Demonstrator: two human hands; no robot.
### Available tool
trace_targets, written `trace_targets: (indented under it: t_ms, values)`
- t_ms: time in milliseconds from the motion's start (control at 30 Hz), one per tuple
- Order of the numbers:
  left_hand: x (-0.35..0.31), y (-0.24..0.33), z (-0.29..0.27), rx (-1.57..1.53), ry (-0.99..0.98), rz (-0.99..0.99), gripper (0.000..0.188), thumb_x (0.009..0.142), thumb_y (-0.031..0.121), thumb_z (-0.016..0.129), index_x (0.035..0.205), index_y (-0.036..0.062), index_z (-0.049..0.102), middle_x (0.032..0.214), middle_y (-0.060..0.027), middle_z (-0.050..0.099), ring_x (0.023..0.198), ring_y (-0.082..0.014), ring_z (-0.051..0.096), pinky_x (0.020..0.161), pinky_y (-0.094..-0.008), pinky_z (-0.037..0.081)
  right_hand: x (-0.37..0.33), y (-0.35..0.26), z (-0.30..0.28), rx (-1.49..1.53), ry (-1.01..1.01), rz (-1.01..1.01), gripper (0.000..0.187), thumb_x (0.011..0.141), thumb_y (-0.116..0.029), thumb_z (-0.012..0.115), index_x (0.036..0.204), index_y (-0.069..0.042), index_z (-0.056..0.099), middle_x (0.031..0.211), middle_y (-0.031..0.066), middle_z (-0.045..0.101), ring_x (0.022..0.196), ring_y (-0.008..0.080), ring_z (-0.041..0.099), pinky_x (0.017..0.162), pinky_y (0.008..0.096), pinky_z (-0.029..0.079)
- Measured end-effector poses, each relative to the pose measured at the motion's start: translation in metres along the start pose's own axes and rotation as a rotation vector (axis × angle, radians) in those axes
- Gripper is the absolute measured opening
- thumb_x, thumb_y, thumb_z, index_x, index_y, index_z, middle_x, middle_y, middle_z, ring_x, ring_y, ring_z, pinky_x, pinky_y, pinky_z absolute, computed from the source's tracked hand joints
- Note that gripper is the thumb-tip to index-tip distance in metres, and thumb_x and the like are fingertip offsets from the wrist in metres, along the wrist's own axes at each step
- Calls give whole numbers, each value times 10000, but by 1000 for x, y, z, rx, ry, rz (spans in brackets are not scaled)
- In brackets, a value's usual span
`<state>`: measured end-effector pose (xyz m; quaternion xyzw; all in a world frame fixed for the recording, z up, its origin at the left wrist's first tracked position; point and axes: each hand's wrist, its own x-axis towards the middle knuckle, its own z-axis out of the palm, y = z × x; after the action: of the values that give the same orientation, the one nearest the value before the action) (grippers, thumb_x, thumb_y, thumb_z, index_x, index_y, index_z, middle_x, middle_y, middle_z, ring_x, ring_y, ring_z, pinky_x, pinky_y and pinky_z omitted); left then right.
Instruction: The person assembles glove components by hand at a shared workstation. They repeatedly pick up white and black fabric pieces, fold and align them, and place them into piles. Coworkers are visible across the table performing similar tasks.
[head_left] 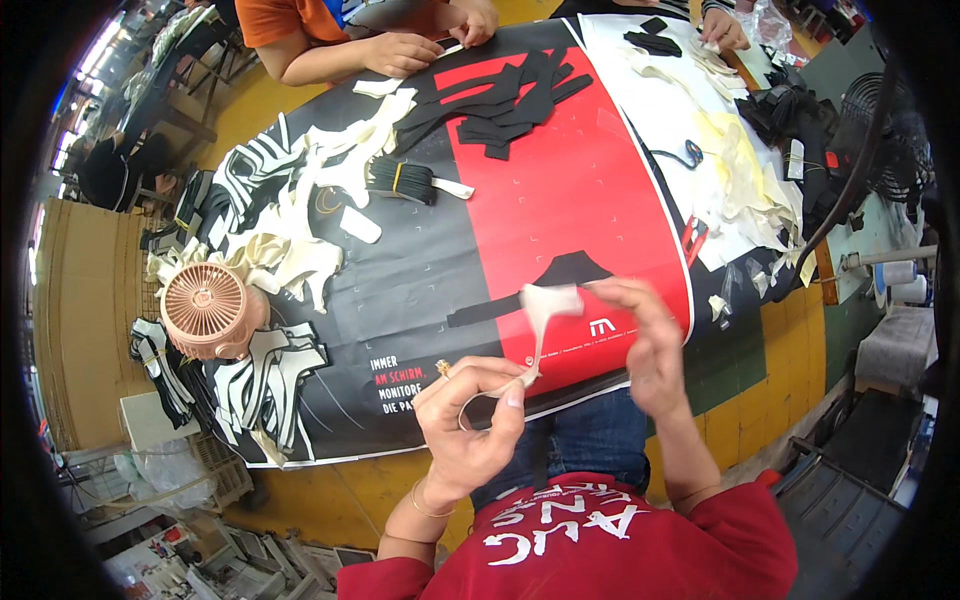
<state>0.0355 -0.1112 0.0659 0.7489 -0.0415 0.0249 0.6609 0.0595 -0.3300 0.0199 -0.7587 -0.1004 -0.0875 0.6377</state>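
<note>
A cream-white cut fabric piece (541, 310) is pinched in my left hand (468, 425), thumb against fingers, above the near edge of the table. Its wider end stands up toward my right hand (652, 350). That hand is smeared by motion; its fingertips are close to the wide end, and whether they grip it I cannot tell. Just beyond, a black cut fabric piece (572, 268) with a long narrow strip lies on the red and black printed sheet (400, 290).
A pink fan (208, 308) stands at the left among white and black fabric pieces (275, 375). Farther off lie a banded black bundle (402, 181) and loose black pieces (500, 105). Other people's hands (402, 54) work across the table. Red-handled snips (692, 240) lie to the right.
</note>
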Motion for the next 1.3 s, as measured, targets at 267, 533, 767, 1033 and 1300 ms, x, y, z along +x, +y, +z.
trace_targets:
  t_ms: [267,533,767,1033,1300]
  values:
    - [-8,-17,-12,-702,-142,-193,225,880,129,639,712,-2,569,1161,-285,645,1075,-373,682,895,-454,558,1,3,15,621,-401,467,908,959,-608,514,1571,-28,178,1446,198,473,1233,278,571,1009,405,462]
    - [-13,-29,-11,-618,69,-173,292,839,202,658,683,9,503,1105,-296,640,969,-373,712,884,-481,582,-8,-7,7,946,-548,690,716,986,-127,616,1555,-37,191,1075,156,641,897,209,696,762,297,541]
    - [20,-22,-42,638,-27,265,754,654,335,739,1298,-29,593,1342,-257,583,1259,-404,544,1071,-470,388,5,-21,-10,263,-318,439,611,918,-7,684,1446,-21,377,929,61,651,817,127,661,741,254,518]
    - [37,-8,11,259,-323,-190,216,859,132,756,1038,17,719,849,-73,725,823,-223,694,802,-333,495,21,-23,-6,156,-300,217,475,908,-7,695,1324,3,465,835,71,670,832,110,667,725,253,518]
    - [69,-37,46,453,-135,-120,136,880,85,727,837,-42,703,663,-110,649,547,-128,557,561,-290,435,34,13,5,-238,43,359,362,902,-34,724,1181,19,498,733,59,633,674,67,612,582,216,464]
